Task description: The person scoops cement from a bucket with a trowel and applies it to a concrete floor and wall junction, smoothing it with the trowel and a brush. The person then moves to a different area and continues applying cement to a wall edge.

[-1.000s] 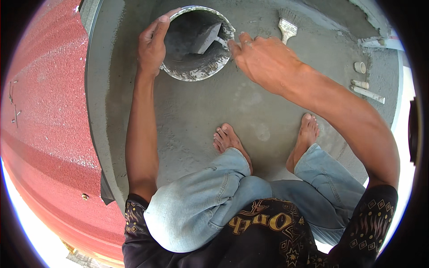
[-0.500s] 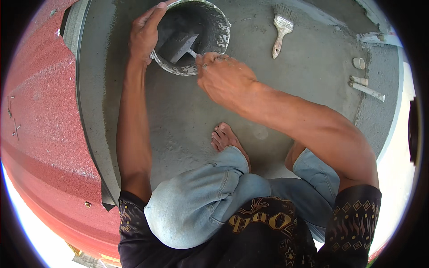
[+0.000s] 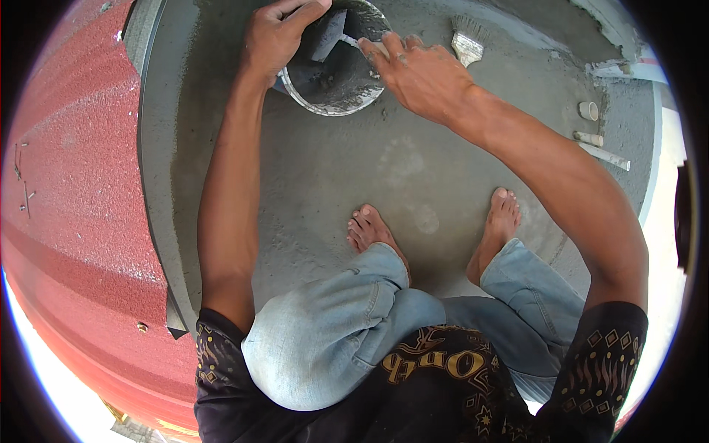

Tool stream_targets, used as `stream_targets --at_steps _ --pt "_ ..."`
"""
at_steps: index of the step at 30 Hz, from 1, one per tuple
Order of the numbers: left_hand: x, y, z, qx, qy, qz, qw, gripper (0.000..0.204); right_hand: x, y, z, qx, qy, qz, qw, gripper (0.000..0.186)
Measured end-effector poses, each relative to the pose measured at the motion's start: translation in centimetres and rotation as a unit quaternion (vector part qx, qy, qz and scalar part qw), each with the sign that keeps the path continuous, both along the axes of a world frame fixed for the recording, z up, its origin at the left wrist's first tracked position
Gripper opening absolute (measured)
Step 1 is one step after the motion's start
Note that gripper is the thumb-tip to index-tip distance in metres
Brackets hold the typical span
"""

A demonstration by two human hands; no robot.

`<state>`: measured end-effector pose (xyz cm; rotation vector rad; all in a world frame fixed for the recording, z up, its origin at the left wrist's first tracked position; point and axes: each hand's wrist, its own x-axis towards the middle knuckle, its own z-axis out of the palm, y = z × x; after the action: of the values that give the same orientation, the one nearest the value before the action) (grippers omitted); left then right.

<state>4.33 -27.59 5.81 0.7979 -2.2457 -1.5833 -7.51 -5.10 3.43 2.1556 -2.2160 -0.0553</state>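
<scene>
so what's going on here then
A barefoot person is using both hands at a bucket. The left hand grips the bucket's rim, while the right hand holds a trowel with its blade inside. A brush lies on the grey floor beyond the right hand, and a few short pipe pieces lie farther to the right.

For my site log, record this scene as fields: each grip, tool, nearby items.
Left grip: on the rim of the bucket, left side
Right grip: around the handle of the trowel
Trowel blade: inside the bucket
Brush: on grey floor, handle mostly hidden
Pale tube pieces: three, far right
</scene>
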Motion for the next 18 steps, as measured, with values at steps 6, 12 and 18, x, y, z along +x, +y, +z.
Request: stream_targets --at_steps 6,12,18 --pt "-0.6 2.4 0.6 -0.015 -0.008 -0.005 1.0 0.038 3.0 2.2 0.0 0.153 -0.096 -0.056 0.982 0.061" --pt "-0.2 4.9 0.5 -0.117 -0.022 0.004 0.993 0.034 6.3 3.1 -0.4 0.153 -0.341 -0.117 0.92 0.053" --pt "2.6 4.7 -1.0 -0.162 0.086 0.052 0.982 0.028 8.2 2.2 1.2 0.167 -0.473 -0.15 0.852 0.038"
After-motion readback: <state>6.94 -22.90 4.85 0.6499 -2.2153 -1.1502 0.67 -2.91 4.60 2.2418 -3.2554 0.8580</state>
